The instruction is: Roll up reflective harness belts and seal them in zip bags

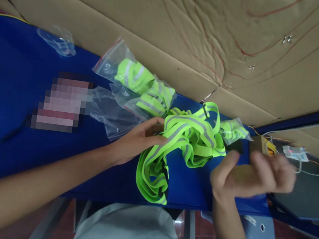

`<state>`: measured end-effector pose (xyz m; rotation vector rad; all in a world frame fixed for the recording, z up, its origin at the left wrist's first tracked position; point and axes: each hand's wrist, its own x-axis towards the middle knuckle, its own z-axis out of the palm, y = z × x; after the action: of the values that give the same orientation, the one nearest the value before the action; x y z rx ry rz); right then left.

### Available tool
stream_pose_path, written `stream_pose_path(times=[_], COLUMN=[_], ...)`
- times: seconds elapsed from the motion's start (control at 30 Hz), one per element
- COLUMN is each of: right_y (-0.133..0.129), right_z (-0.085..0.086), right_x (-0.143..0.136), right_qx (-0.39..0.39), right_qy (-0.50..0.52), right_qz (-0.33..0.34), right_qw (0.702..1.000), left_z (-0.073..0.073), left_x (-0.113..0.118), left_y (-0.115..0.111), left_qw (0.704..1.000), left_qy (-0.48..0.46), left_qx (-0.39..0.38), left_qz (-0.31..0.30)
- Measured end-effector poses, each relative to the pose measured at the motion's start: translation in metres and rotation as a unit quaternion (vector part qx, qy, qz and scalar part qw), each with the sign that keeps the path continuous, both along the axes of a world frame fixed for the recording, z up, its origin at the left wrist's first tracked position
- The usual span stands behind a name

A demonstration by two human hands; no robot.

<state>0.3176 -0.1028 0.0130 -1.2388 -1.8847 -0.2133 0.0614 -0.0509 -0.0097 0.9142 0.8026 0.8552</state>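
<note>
A tangle of neon green reflective straps (179, 145) with grey stripes lies on the blue table (7, 87), one loop hanging over the near edge. My left hand (141, 138) pinches the straps at their left side. My right hand (253, 175) hovers palm up to the right of the straps, blurred, fingers apart, holding nothing that I can see.
Clear plastic bags with folded green straps (143, 88) lie behind the left hand, empty bags (110, 113) beside them, another bag (58, 40) at far left. Cardboard sheets (189, 29) line the back. A small brown box with wires (264, 146) sits at right.
</note>
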Motion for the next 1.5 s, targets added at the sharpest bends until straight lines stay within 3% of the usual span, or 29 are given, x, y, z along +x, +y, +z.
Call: stream_pose_path(times=[0.07,0.13,0.23,0.33,0.4,0.5,0.6,0.7,0.83,0.9,1.0,1.17,1.33,1.5], right_y=[-0.01,-0.014,-0.011,-0.01,-0.011,-0.01,-0.006,0.002,0.006,0.002,-0.007,-0.008,0.0,0.001], right_z=[-0.007,-0.017,-0.033,-0.043,-0.043,-0.038,-0.033,-0.029,-0.027,-0.027,-0.03,-0.044,-0.046,-0.039], right_x=[-0.017,-0.038,-0.064,-0.073,-0.072,-0.068,-0.061,-0.051,-0.031,-0.024,-0.02,-0.021,-0.017,-0.015], right_qx=[0.02,-0.061,-0.129,-0.188,-0.229,-0.268,-0.296,-0.305,-0.294,-0.261,-0.202,-0.188,-0.223,-0.227], right_qy=[-0.066,-0.135,-0.221,-0.251,-0.246,-0.234,-0.219,-0.193,-0.185,-0.188,-0.22,-0.189,-0.176,-0.162], right_qz=[0.159,0.262,0.306,0.294,0.277,0.252,0.247,0.254,0.284,0.272,0.234,0.208,0.285,0.295], right_qw=[0.985,0.954,0.917,0.903,0.9,0.9,0.897,0.897,0.894,0.907,0.925,0.941,0.915,0.914], left_z=[0.002,0.002,-0.006,-0.017,-0.021,-0.014,0.005,0.017,0.004,-0.008,-0.018,-0.013,-0.015,-0.025], left_x=[0.001,0.003,0.006,0.006,0.003,-0.008,-0.017,-0.017,-0.006,0.0,0.004,0.004,0.002,-0.006], left_y=[0.001,0.002,0.002,0.001,0.002,0.006,0.003,-0.019,-0.06,-0.074,-0.079,-0.071,-0.068,-0.067], left_qw=[0.999,0.996,0.993,0.977,0.935,0.835,0.755,0.688,0.603,0.592,0.599,0.585,0.591,0.602], left_qy=[-0.012,-0.022,0.003,0.085,0.178,0.334,0.418,0.439,0.437,0.465,0.509,0.532,0.548,0.537], left_qx=[-0.046,-0.082,-0.055,0.117,0.268,0.423,0.487,0.555,0.667,0.658,0.617,0.611,0.586,0.589], left_qz=[0.012,0.038,0.101,0.156,0.148,0.106,0.129,0.16,0.002,-0.022,-0.02,-0.044,-0.082,-0.038])
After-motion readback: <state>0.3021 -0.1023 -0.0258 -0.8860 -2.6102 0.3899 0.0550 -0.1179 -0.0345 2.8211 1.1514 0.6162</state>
